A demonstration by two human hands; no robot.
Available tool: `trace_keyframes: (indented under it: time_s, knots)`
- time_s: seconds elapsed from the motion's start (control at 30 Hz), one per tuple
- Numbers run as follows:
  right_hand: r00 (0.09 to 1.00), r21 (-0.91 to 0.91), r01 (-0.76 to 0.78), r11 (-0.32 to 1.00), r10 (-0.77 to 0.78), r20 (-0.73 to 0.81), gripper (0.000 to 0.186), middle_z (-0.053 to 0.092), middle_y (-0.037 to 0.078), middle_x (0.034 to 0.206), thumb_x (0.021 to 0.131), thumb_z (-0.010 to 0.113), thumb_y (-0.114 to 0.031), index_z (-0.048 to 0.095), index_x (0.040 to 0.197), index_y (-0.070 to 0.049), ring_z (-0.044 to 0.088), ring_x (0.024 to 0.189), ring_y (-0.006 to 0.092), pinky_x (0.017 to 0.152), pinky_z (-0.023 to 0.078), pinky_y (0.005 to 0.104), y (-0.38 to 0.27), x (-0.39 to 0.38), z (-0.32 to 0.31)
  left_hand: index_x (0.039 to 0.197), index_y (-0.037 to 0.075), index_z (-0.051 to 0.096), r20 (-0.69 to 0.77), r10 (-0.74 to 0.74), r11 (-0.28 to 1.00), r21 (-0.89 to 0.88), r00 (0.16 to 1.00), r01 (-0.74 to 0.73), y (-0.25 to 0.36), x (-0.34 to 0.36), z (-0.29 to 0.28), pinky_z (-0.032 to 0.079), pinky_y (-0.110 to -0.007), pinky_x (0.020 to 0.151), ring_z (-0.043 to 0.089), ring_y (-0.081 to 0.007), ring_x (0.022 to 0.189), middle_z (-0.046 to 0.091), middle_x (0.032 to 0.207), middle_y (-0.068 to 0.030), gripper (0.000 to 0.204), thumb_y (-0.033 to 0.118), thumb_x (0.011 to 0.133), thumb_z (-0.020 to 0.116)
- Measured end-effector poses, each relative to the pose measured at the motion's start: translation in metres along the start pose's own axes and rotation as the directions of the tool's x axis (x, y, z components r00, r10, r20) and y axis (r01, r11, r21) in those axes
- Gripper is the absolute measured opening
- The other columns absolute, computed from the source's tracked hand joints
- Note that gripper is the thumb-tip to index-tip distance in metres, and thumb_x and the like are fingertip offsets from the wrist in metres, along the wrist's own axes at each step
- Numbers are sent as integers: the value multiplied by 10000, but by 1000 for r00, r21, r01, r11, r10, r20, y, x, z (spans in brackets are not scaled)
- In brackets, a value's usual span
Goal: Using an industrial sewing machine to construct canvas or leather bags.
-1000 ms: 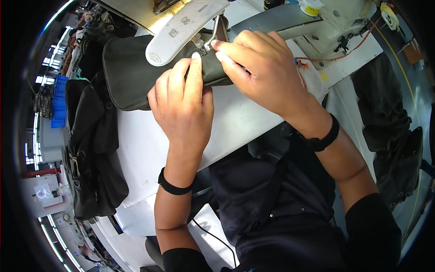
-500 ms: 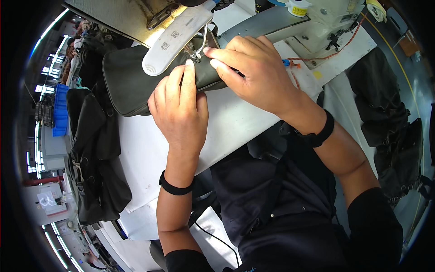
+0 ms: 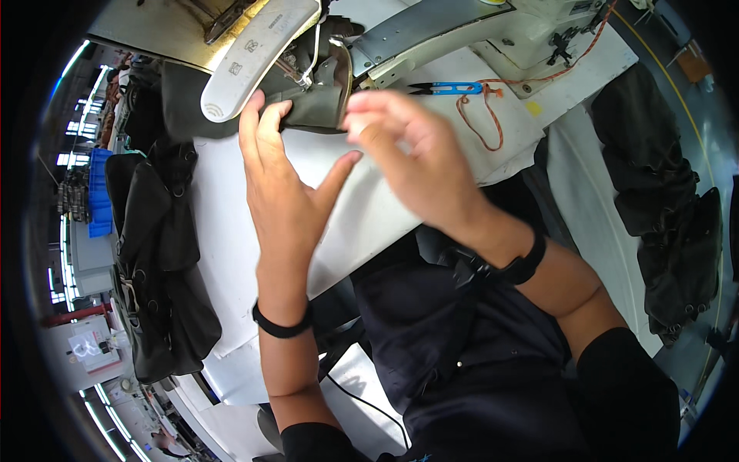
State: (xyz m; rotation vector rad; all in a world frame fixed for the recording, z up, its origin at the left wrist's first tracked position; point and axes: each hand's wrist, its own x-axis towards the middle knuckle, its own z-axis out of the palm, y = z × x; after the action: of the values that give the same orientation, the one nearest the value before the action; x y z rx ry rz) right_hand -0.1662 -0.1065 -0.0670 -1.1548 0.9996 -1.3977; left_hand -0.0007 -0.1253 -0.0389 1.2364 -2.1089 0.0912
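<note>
Dark fabric piece (image 3: 312, 108) sits under the sewing machine head (image 3: 258, 50) on the worktop (image 3: 369, 208); left hand (image 3: 285, 181) presses it flat-fingered, right hand (image 3: 416, 165) hovers blurred, probably loosely spread. Positioning step; next needs steady feeding.

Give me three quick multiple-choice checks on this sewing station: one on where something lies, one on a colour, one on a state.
1. Where do the thread snips lie?
A. On the white table beside the sewing machine
B. On the floor
C. In the left hand

2. What colour are the snips' handles?
A. Red
B. Blue
C. Yellow

3. What is the left hand doing?
A. Hanging off the table
B. Holding a blue pen
C. Resting fingers on the dark fabric piece at the machine

Answers:
1 A, they sit on the table top near the orange cord.
2 B, the handles are blue.
3 C, its fingertips touch the fabric; the right hand is blurred, apparently holding nothing.
</note>
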Motion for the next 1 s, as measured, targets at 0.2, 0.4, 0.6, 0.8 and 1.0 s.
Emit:
trace_keyframes:
  time_s: [0.2,0.4,0.6,0.8,1.0]
  knots:
    - [980,320,-86,943,23,197,299,722,80,964,1031,583,-254,671,1070,30,695,951,140,799,527,273,0,11,7,1392,42,487,-40,64,995,80,997,-60,-10,2,9,401,-499,1104,471,-434,1328,434,1527,-231,725,68,738,800]
    - [965,299,-195,934,128,230,358,736,108,911,1016,608,-306,712,990,35,707,764,132,593,526,246,-16,23,-5,1236,27,634,-209,135,988,98,969,-117,-6,3,15,415,-460,1082,539,-380,1258,619,1337,-161,453,-38,789,676]
    - [971,118,-145,982,118,206,317,726,80,784,969,670,-290,718,892,13,658,619,110,527,491,238,-17,35,-7,1056,37,736,-295,191,981,27,936,-192,-7,3,15,571,-368,828,712,-280,921,755,1008,-92,308,-94,779,705]
    - [986,199,-115,973,87,144,241,657,-4,708,960,716,-226,669,789,-63,528,568,34,537,420,200,1,29,6,1112,42,729,-289,106,988,-76,952,-133,-7,-3,20,573,-359,864,719,-268,994,752,1106,-102,360,-113,790,683]
    - [1000,244,8,970,-15,26,241,659,35,649,937,685,-163,653,770,8,553,577,40,512,432,229,8,27,17,1123,30,728,-300,118,982,-108,947,-157,-14,0,23,567,-338,864,712,-257,1028,750,1137,-107,381,-141,795,633]
